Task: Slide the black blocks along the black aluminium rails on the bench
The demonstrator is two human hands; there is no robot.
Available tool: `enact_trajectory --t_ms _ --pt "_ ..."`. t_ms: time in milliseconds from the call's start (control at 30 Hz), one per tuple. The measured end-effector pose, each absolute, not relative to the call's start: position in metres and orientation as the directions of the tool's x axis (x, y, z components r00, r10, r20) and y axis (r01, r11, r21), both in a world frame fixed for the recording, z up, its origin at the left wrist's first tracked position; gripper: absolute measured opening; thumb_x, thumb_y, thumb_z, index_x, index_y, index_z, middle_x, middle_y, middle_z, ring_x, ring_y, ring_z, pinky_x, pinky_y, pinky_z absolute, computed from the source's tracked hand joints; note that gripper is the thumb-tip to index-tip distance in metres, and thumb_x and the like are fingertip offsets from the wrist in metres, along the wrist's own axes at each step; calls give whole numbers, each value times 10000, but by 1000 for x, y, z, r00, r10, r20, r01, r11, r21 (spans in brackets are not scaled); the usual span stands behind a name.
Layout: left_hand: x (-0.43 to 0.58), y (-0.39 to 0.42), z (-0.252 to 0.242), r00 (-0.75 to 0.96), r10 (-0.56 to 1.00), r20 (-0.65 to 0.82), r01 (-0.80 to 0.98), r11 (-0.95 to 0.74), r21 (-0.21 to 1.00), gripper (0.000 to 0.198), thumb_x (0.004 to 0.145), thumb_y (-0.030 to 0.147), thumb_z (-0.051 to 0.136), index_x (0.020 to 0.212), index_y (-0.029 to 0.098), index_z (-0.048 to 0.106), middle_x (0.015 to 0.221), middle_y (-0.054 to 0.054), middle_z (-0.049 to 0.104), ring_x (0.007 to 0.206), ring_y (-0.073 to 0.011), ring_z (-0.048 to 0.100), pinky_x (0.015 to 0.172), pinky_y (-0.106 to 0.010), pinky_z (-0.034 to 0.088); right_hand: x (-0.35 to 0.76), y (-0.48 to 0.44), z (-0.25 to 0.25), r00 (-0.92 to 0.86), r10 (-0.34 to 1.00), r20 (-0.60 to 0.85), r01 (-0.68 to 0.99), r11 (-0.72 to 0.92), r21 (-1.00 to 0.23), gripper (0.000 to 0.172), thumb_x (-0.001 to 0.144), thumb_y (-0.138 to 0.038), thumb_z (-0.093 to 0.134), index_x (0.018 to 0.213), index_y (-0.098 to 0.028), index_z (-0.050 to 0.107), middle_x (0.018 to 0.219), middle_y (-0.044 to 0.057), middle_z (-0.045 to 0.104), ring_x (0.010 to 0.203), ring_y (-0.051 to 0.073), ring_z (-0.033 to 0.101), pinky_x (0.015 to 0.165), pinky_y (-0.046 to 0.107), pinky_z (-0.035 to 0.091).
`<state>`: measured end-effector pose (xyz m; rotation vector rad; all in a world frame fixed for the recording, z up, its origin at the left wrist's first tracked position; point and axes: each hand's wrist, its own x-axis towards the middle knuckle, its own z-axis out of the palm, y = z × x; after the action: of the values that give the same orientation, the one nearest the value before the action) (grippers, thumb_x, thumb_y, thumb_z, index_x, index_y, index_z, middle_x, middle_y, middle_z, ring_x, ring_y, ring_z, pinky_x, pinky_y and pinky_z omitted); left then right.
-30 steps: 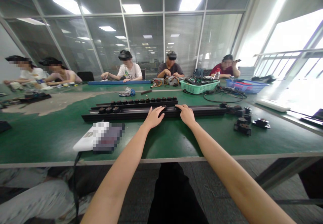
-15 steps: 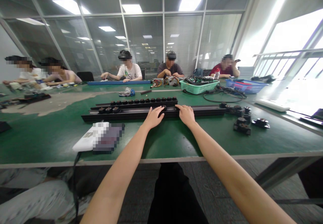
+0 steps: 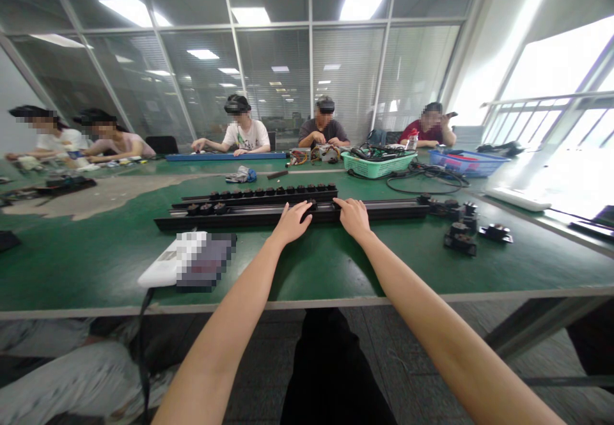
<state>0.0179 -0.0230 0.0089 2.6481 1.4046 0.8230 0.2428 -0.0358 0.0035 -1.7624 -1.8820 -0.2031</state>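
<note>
A long black rail (image 3: 249, 217) lies across the green table (image 3: 96, 259), with three round black parts (image 3: 206, 208) seated at its left end. My left hand (image 3: 292, 220) rests on the rail's middle, fingers stretched forward and flat. Close to its right, my right hand (image 3: 354, 216) lies on the same rail, fingers also extended. Behind it sits a second black rail (image 3: 268, 193) filled with a row of several round black parts. Loose black parts (image 3: 459, 227) lie in a cluster at the rail's right end.
A white device (image 3: 165, 266) lies near the front left edge. Farther back are a green basket (image 3: 378, 164), a blue tray (image 3: 467, 163), black cables (image 3: 422, 179) and a white power strip (image 3: 518, 200). Several people sit working along the far and left sides.
</note>
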Motion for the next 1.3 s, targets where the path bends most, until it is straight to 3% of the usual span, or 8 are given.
enact_trajectory --t_ms 233,900,1133,1300 --pt "18 -24 10 452 783 427 767 -586 263 497 1053 343 427 1522 207 524 1618 -123 506 1540 -225 426 1323 -575 124 243 -28 0 30 863 505 944 141 -298 450 1081 -272 376 1418 -283 674 1218 110 708 1164 245 617 1153 405 349" --pt "18 -23 9 449 782 431 770 -584 257 485 1053 336 435 1517 230 530 1612 -113 517 1533 -221 437 1318 -589 141 242 -22 -1 69 834 547 957 100 -273 421 1056 -241 433 1357 -247 729 1142 108 742 1106 220 638 1226 413 281" --pt "17 -22 8 451 782 431 769 -585 257 491 1055 342 439 1518 204 530 1615 -129 509 1531 -227 440 1320 -580 134 245 -29 4 160 857 491 935 27 -353 401 1049 -291 459 1350 -289 725 1192 104 713 1144 235 630 1029 343 446" --pt "18 -23 9 453 779 434 771 -587 249 486 1056 343 437 1517 225 533 1614 -119 512 1528 -233 444 1317 -589 145 243 -31 10 171 873 456 934 3 -357 401 1054 -288 448 1352 -291 716 1209 105 707 1108 233 660 991 332 461"
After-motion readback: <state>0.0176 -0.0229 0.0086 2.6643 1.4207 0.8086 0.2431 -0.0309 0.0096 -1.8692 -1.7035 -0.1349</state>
